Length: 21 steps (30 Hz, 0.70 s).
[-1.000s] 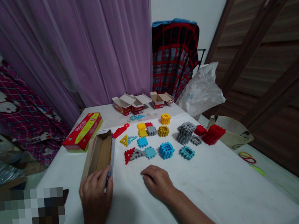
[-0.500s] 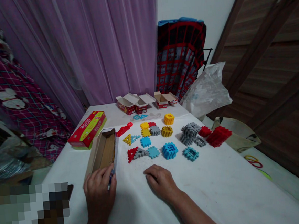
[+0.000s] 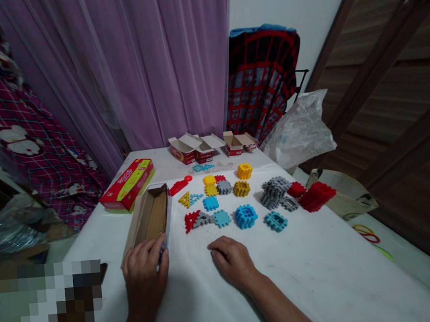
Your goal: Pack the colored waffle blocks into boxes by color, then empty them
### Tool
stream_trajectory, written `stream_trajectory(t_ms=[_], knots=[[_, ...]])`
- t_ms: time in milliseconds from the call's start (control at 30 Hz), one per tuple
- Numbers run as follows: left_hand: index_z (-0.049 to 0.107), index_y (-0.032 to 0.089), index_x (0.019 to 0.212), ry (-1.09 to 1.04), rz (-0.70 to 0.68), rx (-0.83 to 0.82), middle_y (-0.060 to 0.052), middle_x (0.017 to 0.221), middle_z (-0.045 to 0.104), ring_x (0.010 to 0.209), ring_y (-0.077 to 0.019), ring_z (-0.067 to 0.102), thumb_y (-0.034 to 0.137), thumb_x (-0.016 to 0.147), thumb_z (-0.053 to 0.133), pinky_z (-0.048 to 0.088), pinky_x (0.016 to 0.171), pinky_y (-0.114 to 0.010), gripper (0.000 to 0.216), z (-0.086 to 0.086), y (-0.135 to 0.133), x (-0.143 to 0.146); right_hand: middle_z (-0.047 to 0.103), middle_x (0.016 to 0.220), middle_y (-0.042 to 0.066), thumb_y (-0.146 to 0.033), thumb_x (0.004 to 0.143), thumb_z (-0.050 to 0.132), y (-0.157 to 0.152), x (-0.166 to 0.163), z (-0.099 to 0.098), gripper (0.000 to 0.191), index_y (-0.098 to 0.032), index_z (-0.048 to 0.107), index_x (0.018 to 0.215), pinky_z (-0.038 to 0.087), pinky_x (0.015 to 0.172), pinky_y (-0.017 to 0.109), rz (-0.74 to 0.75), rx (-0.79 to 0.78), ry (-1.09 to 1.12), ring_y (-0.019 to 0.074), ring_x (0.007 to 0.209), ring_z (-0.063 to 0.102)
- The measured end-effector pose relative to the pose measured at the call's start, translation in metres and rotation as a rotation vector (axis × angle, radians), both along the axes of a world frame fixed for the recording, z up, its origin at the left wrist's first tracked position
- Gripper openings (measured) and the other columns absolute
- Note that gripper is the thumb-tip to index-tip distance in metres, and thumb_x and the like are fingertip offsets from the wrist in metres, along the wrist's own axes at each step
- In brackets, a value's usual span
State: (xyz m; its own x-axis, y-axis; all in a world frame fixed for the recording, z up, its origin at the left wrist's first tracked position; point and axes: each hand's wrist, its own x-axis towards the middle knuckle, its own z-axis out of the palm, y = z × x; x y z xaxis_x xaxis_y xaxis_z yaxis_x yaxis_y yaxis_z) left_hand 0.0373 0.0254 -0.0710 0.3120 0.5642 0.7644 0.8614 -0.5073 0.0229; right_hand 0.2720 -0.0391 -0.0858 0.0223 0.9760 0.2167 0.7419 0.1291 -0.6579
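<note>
My left hand [image 3: 144, 267] is wrapped over the near end of a long, open cardboard box [image 3: 169, 211], thumb on its right side. A brown inner bottom shows inside the box. My right hand [image 3: 232, 259] rests on the white tabletop with its fingers curled in; I see nothing in it. Beyond it lie interlocking plastic tiles: a light blue square tile [image 3: 222, 218], grey triangle pieces [image 3: 202, 219] and a red triangle piece [image 3: 191, 221]. A blue stack of tiles [image 3: 245, 216] and a teal stack [image 3: 276, 221] stand to the right.
A red and green box [image 3: 127, 185] lies at the left. Several small open boxes [image 3: 204, 154] line the back edge. Grey tile stacks [image 3: 275, 192] and a red stack [image 3: 317, 196] stand at the right. A plastic bag [image 3: 301, 124] and a cloth bag [image 3: 351, 195] are beyond the right edge.
The view has shifted very slightly. Both hands, the box and the tiles stay in the same places.
</note>
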Motion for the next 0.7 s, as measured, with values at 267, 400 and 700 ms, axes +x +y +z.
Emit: stream_trajectory(t_ms=[267, 400, 700], knots=[[0.062, 0.019, 0.113, 0.004, 0.006, -0.018, -0.008, 0.098, 0.068, 0.096, -0.0261, 0.058, 0.027, 0.089, 0.051, 0.04, 0.095, -0.045, 0.028, -0.0004, 0.0, -0.0009, 0.072, 0.094, 0.003, -0.017, 0.084, 0.051, -0.0002, 0.0002, -0.0016, 0.025, -0.023, 0.072, 0.097, 0.047, 0.082, 0.029, -0.001, -0.008, 0.003, 0.0168, 0.089, 0.065], [0.062, 0.02, 0.115, -0.005, 0.008, -0.036, -0.008, 0.098, 0.068, 0.097, -0.0259, 0.057, 0.027, 0.088, 0.052, 0.039, 0.097, -0.045, 0.029, -0.0006, -0.0007, -0.0009, 0.072, 0.094, 0.004, -0.017, 0.084, 0.05, -0.0004, 0.0003, -0.0014, 0.026, -0.023, 0.071, 0.097, 0.047, 0.082, 0.029, 0.002, 0.0, 0.005, 0.0167, 0.089, 0.065], [0.062, 0.02, 0.113, -0.01, 0.007, -0.059, -0.007, 0.099, 0.069, 0.098, -0.0251, 0.058, 0.026, 0.088, 0.052, 0.039, 0.096, -0.043, 0.028, -0.0011, -0.0014, -0.0016, 0.072, 0.093, 0.004, -0.018, 0.084, 0.049, -0.0001, 0.0006, -0.0008, 0.026, -0.023, 0.071, 0.096, 0.047, 0.081, 0.029, 0.004, -0.007, -0.004, 0.0167, 0.089, 0.065]])
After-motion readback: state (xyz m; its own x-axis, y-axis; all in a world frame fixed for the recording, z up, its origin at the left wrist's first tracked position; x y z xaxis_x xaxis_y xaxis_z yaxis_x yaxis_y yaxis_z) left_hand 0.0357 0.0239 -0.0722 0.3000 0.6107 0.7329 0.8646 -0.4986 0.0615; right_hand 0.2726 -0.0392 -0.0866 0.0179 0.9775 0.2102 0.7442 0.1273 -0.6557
